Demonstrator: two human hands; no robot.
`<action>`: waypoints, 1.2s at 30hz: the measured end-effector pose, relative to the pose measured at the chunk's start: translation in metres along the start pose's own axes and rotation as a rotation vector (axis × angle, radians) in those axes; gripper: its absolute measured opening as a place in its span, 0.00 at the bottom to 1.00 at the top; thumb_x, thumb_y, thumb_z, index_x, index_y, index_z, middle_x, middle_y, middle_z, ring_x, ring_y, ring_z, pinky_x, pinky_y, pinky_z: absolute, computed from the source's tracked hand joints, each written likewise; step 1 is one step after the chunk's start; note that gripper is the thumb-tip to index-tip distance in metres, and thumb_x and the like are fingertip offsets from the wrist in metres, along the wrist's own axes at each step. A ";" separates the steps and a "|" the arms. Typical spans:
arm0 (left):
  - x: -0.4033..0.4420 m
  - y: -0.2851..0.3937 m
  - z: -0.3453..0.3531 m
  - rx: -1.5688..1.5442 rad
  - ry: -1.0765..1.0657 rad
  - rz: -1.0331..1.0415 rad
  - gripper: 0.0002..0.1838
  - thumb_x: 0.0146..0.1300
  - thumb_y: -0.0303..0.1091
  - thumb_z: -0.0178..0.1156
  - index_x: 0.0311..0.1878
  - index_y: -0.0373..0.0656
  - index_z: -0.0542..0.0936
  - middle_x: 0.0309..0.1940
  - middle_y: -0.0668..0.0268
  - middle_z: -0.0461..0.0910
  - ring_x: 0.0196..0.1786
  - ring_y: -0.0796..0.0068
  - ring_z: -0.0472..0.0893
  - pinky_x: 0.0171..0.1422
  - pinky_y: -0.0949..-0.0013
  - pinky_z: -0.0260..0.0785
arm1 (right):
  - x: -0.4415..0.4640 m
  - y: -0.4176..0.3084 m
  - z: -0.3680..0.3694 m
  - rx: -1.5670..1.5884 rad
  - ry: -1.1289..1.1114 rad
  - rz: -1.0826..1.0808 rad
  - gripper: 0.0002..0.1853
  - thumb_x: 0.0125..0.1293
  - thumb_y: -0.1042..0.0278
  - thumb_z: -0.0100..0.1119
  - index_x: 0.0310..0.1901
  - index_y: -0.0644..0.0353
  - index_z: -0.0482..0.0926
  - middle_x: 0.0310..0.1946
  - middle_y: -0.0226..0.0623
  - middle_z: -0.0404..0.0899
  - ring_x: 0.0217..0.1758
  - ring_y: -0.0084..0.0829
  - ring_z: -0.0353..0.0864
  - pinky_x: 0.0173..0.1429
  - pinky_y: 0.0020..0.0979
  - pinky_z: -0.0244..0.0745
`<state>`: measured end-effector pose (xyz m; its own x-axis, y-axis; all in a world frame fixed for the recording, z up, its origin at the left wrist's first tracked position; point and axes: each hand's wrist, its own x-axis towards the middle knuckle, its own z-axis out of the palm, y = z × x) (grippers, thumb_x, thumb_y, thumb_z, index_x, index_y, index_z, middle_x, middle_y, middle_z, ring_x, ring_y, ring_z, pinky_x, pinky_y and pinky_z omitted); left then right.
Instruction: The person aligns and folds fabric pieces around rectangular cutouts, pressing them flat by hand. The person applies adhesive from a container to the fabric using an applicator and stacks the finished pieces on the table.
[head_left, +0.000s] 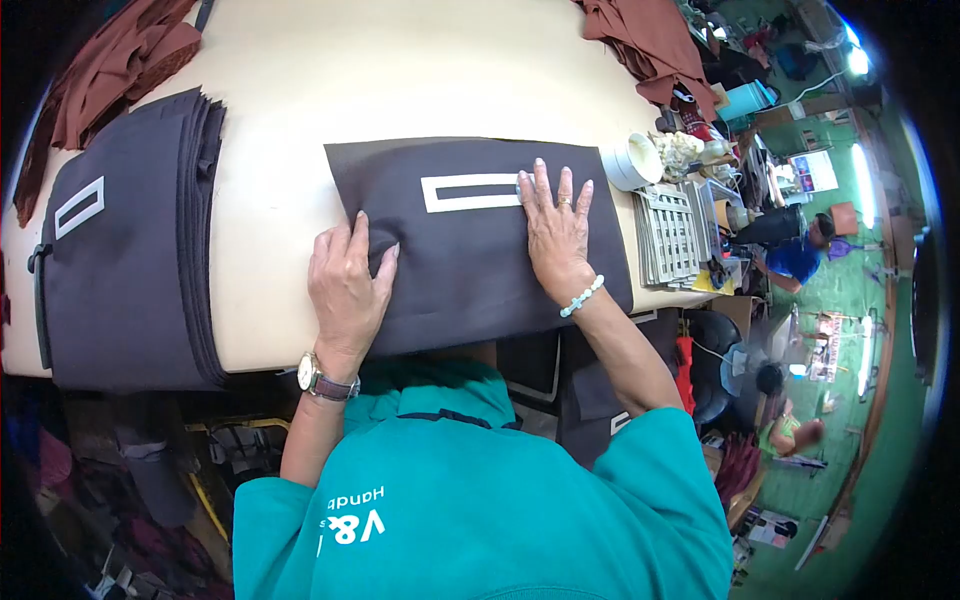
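A dark fabric panel (470, 265) lies on the pale table in front of me, its near edge by the table's front. A white rectangular frame (432, 196) with a slot sits on its upper middle. My right hand (557, 225) rests flat on the panel, fingers spread, the fingertips by the frame's right end and covering part of it. At the panel's left side, my left hand (348, 285) has the cloth gathered between thumb and fingers, and creases run out from there. I cannot see beneath the panel.
A thick stack of dark panels (130, 260) with another white frame is at left, a clip on its edge. Reddish-brown cloth lies at both far corners. A white roll (633, 162) and a pile of slotted pale pieces (668, 235) sit right. Other people work farther right.
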<state>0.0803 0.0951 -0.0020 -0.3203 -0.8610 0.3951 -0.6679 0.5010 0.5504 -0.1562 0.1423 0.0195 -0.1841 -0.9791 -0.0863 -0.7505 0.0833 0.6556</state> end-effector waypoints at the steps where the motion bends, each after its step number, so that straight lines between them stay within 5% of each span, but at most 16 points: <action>1: 0.000 0.000 0.000 0.000 -0.001 0.001 0.23 0.50 0.33 0.65 0.49 0.29 0.76 0.39 0.52 0.76 0.44 0.56 0.73 0.49 0.61 0.68 | 0.000 -0.002 -0.002 0.004 0.001 -0.007 0.35 0.60 0.66 0.49 0.69 0.54 0.50 0.70 0.40 0.45 0.71 0.51 0.48 0.70 0.58 0.39; 22: -0.001 -0.001 0.001 0.009 0.014 0.021 0.23 0.50 0.34 0.66 0.48 0.30 0.76 0.39 0.52 0.76 0.43 0.57 0.74 0.49 0.62 0.68 | 0.011 -0.058 -0.040 0.174 0.177 -0.161 0.33 0.61 0.65 0.48 0.69 0.53 0.52 0.70 0.37 0.47 0.71 0.49 0.49 0.70 0.60 0.37; 36: 0.000 -0.001 0.004 0.012 0.033 0.015 0.23 0.50 0.35 0.66 0.47 0.30 0.77 0.40 0.51 0.76 0.45 0.57 0.74 0.49 0.61 0.68 | 0.011 -0.052 -0.036 0.474 0.211 -0.319 0.34 0.61 0.69 0.46 0.69 0.41 0.51 0.72 0.37 0.43 0.73 0.50 0.42 0.69 0.63 0.34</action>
<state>0.0788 0.0945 -0.0054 -0.3081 -0.8501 0.4271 -0.6712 0.5124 0.5357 -0.0963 0.1206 0.0110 0.1902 -0.9809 -0.0411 -0.9577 -0.1946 0.2121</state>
